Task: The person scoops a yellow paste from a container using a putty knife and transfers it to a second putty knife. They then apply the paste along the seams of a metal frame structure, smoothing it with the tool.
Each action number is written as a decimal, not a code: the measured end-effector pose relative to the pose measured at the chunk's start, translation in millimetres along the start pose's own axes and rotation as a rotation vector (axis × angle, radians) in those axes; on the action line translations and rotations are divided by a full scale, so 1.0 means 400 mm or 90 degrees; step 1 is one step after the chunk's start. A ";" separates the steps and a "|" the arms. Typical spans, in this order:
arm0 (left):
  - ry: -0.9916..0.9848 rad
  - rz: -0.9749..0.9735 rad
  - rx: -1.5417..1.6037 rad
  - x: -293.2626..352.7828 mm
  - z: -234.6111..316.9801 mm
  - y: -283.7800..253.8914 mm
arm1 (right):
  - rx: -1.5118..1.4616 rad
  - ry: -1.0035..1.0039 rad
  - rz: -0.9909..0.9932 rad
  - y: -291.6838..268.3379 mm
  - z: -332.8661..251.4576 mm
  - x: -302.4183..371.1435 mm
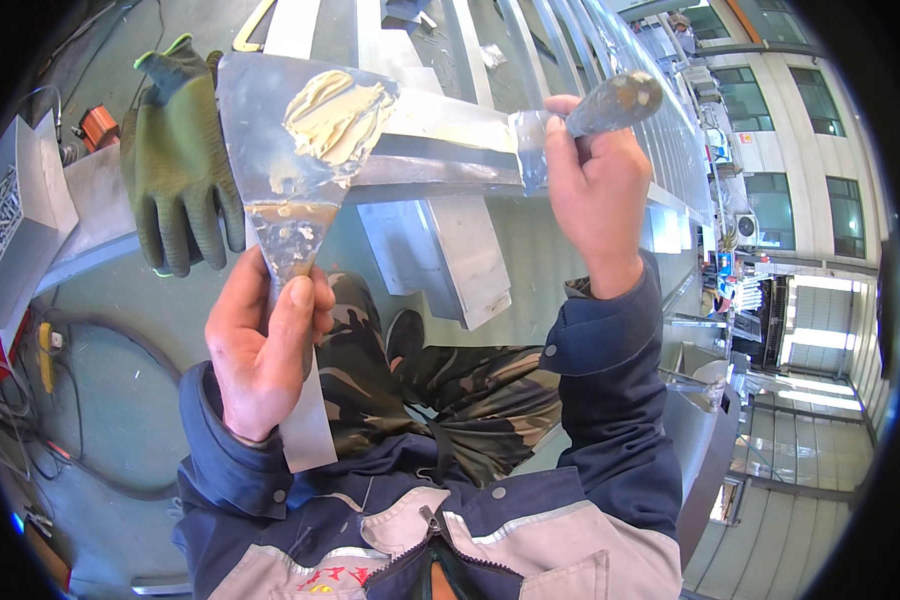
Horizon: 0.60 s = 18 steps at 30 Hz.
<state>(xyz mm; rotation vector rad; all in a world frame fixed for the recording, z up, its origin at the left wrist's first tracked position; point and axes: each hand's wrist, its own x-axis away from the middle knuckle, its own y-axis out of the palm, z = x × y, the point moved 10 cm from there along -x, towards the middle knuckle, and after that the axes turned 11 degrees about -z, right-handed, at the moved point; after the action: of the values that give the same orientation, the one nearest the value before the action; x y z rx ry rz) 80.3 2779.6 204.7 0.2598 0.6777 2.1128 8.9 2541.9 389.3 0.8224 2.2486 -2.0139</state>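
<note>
My left hand (265,345) is closed round the handle of a wide putty knife (252,125), its blade raised in front of me. A thick, ridged lump of cream putty (340,115) sits on that blade. In my right hand (600,190) is a narrower putty knife (618,104), its handle pointing up and to the right. Its smeared blade rests against a metal beam (425,172). Along the beam, left of this blade, runs a pale spread layer of putty (450,122). The wide blade hides part of the beam.
Green work gloves (182,165) drape over the beam at left, beside a metal tray of screws (5,225) and an orange device (98,128). Cables (120,325) lie on the floor. A metal box section (450,255) projects below the beam; long metal bars (520,45) stretch beyond.
</note>
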 end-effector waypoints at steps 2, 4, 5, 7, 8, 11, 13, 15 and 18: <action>-0.011 0.012 -0.002 0.001 0.002 0.002 | 0.029 -0.017 -0.001 0.008 -0.006 0.005; -0.019 0.020 -0.018 0.000 0.001 0.002 | 0.032 -0.041 -0.004 0.020 -0.009 0.011; -0.022 0.021 -0.034 -0.001 0.001 0.000 | 0.032 -0.052 -0.005 0.025 -0.013 0.013; -0.026 0.030 -0.047 -0.002 0.001 0.000 | 0.044 -0.066 -0.009 0.032 -0.021 0.014; -0.026 0.038 -0.044 -0.001 0.002 0.001 | 0.051 -0.074 -0.012 0.035 -0.027 0.013; -0.022 0.020 -0.075 -0.004 0.003 0.004 | 0.048 -0.063 -0.026 0.040 -0.046 0.011; -0.005 0.016 -0.113 -0.003 0.006 0.003 | 0.059 -0.080 -0.030 0.044 -0.060 0.008; 0.000 0.035 -0.102 -0.002 0.006 -0.003 | 0.060 -0.085 -0.037 0.048 -0.068 0.006; 0.027 0.042 -0.110 -0.007 0.006 -0.007 | 0.066 -0.079 -0.045 0.050 -0.079 0.002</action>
<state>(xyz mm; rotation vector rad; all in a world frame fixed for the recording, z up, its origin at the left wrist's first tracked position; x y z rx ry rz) 84.8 2779.7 205.3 0.1441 0.5120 2.2299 26.5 2572.0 375.9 0.6131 2.1523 -2.1629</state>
